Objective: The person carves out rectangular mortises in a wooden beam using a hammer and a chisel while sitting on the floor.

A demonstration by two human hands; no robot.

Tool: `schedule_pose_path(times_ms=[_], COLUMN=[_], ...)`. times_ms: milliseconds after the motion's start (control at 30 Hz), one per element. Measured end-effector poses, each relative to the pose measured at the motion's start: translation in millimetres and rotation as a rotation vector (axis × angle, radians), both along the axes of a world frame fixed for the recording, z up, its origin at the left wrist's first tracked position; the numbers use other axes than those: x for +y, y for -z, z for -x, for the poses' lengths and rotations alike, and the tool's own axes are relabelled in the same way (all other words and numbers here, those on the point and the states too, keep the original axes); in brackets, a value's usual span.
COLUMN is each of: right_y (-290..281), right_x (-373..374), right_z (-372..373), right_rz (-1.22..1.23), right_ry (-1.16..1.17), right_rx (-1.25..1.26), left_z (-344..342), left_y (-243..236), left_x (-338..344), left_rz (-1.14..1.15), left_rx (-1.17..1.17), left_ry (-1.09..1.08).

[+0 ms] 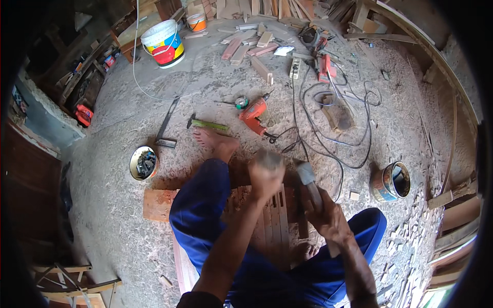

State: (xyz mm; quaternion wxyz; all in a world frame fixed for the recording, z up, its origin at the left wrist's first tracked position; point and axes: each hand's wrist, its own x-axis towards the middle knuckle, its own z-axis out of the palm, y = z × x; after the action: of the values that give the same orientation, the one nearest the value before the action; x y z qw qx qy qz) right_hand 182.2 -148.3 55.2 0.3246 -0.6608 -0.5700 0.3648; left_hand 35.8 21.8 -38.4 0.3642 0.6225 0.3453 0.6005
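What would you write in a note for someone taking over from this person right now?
Left hand: raised over the wood, closed on a small grey thing, blurred, so I cannot tell what it is.
Right hand: gripping the wooden handle of a hammer, head up.
Work: a slatted wooden piece lies on the sawdust floor between the knees, on a reddish board.
Nearby: orange power drill, tape measure, metal square, a tin of small metal parts on the left, an open tin on the right.
Done: slats are laid side by side.
Left: cannot tell how many are fastened.
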Motion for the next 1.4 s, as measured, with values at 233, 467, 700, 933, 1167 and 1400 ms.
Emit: schedule_pose_path(times_ms=[233, 467, 700, 933, 1167, 1400], right_y=[39, 39, 49, 74, 93, 101], right_x=[-20, -19, -22, -60, -67, -66], right_z=[1, 0, 22, 39, 24, 19], right_rz=[0.339, 0.256, 0.302, 0.361, 0.282, 0.197], right_ry=[0.321, 0.275, 0.227, 0.484, 0.642, 0.666], right_rx=[0.416, 0.122, 0.533, 1.130, 1.177, 1.189], left_z=[-19, 31, 43, 30, 34, 34], left_y=[49, 24, -74, -68, -59, -42], left_x=[149, 143, 44, -4, -11, -5], left_rz=[0.933, 1.185, 0.344, 0.018, 0.026, 0.111], left_rx=[-0.071, -0.304, -0.080, -0.004, 0.039, -0.021], left_ry=[0.226, 0.910, 0.374, 0.161, 0.153, 0.167])
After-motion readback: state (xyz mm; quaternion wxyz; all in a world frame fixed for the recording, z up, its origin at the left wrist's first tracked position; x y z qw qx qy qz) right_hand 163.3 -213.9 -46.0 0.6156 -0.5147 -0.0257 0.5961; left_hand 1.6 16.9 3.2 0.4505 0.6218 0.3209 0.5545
